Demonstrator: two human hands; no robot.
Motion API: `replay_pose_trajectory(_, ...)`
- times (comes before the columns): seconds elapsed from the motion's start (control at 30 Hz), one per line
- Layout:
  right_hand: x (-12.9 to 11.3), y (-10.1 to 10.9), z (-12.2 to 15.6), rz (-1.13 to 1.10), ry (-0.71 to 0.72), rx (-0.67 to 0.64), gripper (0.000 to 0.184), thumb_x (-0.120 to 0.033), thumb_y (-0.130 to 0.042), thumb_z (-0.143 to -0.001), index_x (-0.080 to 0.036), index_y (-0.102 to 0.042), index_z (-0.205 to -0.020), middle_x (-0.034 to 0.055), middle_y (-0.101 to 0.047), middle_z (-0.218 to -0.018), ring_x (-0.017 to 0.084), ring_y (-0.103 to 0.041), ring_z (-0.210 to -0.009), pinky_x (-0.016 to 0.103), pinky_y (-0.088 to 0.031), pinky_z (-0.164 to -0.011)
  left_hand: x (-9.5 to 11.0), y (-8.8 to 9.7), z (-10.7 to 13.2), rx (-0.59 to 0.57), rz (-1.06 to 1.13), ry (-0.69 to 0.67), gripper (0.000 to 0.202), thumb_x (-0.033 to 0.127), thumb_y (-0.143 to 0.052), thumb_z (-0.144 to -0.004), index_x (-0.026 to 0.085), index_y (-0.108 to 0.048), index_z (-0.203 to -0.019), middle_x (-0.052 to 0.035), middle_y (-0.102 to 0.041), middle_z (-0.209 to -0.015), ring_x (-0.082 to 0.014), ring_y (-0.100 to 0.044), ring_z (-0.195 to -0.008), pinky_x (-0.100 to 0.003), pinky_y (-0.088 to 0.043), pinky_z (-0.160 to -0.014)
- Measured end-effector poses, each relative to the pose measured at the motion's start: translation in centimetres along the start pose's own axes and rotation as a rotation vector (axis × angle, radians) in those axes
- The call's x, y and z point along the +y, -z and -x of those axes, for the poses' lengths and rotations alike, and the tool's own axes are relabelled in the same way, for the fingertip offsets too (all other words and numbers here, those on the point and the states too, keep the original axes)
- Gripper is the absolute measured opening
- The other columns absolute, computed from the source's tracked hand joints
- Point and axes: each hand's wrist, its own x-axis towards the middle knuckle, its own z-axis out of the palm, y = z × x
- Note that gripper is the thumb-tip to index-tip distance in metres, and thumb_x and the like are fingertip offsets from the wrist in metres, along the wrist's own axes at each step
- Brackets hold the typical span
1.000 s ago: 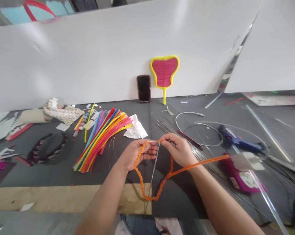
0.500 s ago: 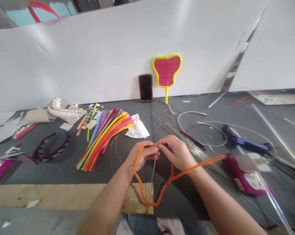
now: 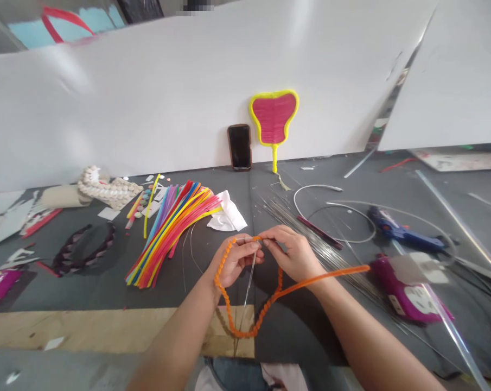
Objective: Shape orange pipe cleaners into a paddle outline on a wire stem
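Head view: both grips are seen meeting above the counter point(image 3: 86, 288), with an orange loop hung below them
Left grip point(image 3: 231, 263): closed, thumb and fingertips pinched on the top of the orange pipe cleaner point(image 3: 245, 328) and on the thin wire point(image 3: 250, 274) that drops from that spot
Right grip point(image 3: 292, 255): closed, fingertips pressed on the same spot, touching the left grip's fingers
Pipe cleaner: held between both grips; its coiled part sags toward the body, and its straight tail point(image 3: 335, 274) is led out past the right wrist
Step in hand: judged to be the winding of the orange strand round a wire core
How it is best done: the last turn should be pinned by the left grip while the strand is drawn snug by the right; turns are best laid touching, with no bare wire between; the tail should be held off the wire bundle point(image 3: 310, 241) just beyond the right grip
Left of the left grip: coloured pipe cleaners point(image 3: 170, 231) are fanned out
Beyond both grips: a white tissue point(image 3: 229, 217), then a phone point(image 3: 239, 146) and a pink fan point(image 3: 273, 117) propped on a white board point(image 3: 147, 98)
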Motion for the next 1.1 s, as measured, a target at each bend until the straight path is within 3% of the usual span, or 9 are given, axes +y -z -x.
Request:
replay_pose_trajectory(0.4,-0.06,-0.35,-0.12,0.028,0.056,0.009,0.019,-0.015,-0.048,-0.087,-0.021,-0.065,-0.089,0.0052,-0.066,-0.079,0.018,-0.059,-0.076,0.031,-0.048,-0.071,-0.64,-0.59,-0.35,0.079,0.062,-0.095,0.014,0.018,-0.078,-0.06,0.013,-0.067,-0.066,0.0002,-0.064,-0.059,-0.0098,-0.061,-0.057,-0.019,-0.046,-0.056)
replay_pose_trajectory(0.6,0.29,-0.36,-0.11,-0.055,-0.086,-0.009,0.019,-0.016,-0.048,-0.087,-0.021,-0.066,-0.09,0.0044,-0.068,-0.086,0.017,-0.062,-0.082,0.03,-0.049,-0.075,-0.36,-0.38,-0.18,0.059,0.037,0.008,0.012,0.022,-0.074,-0.067,0.013,-0.068,-0.072,-0.0017,-0.065,-0.061,-0.0099,-0.061,-0.057,-0.022,-0.049,-0.062)
replay_pose_trajectory(0.77,0.62,-0.34,0.0,-0.108,-0.179,-0.021,0.019,-0.019,-0.048,-0.087,-0.021,-0.066,-0.091,0.0041,-0.069,-0.088,0.017,-0.063,-0.083,0.03,-0.048,-0.076,0.14,-0.24,0.08,-0.005,0.011,0.047,0.022,0.031,-0.072,-0.069,0.011,-0.069,-0.077,-0.0061,-0.067,-0.066,-0.0125,-0.062,-0.057,-0.026,-0.051,-0.063)
replay_pose_trajectory(0.9,0.59,-0.32,-0.06,-0.118,-0.201,-0.031,0.018,-0.019,-0.049,-0.087,-0.021,-0.067,-0.091,0.0039,-0.069,-0.087,0.016,-0.063,-0.082,0.029,-0.048,-0.075,0.26,-0.25,0.16,-0.037,-0.002,0.058,0.022,0.031,-0.071,-0.07,0.011,-0.069,-0.078,-0.0066,-0.067,-0.067,-0.0129,-0.062,-0.057,-0.028,-0.051,-0.065)
replay_pose_trajectory(1.1,0.26,-0.54,-0.14,-0.14,-0.188,-0.053,0.019,-0.017,-0.05,-0.086,-0.021,-0.068,-0.091,0.0031,-0.069,-0.088,0.015,-0.063,-0.082,0.027,-0.048,-0.075,-0.03,-0.02,0.01,-0.005,-0.012,0.027,0.015,0.025,-0.073,-0.068,0.012,-0.068,-0.072,-0.0034,-0.065,-0.06,-0.0106,-0.06,-0.056,-0.023,-0.048,-0.061)
